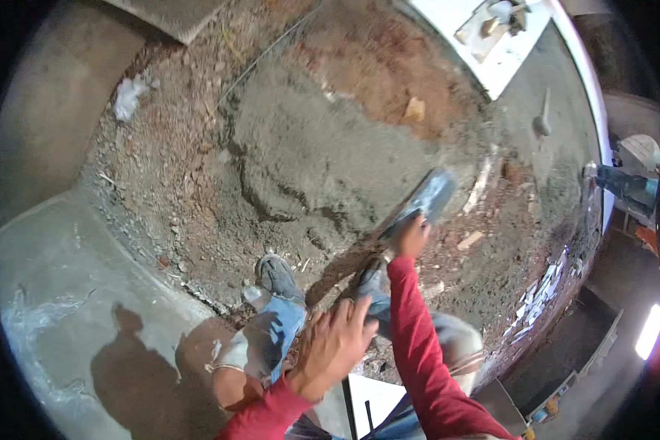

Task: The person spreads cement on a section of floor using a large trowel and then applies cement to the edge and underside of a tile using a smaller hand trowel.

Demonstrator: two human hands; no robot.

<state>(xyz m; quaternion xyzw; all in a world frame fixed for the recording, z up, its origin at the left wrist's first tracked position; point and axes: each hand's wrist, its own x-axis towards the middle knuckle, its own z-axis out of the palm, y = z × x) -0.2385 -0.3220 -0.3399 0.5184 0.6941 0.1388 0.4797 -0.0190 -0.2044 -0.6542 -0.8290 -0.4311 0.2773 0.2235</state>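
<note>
At lower centre the left hand (335,343), in a red sleeve, closes around the near end of a shovel handle (367,268), while just right of it the right hand (411,238) grips the shaft lower down, close behind the grey shovel blade (429,196), which rests at the right edge of a mound of grey mortar (308,158) filling the frame's centre. Working well here likely means keeping the blade low and flat, with feet clear. Motion blur softens both hands, and the handle is largely hidden between them.
</note>
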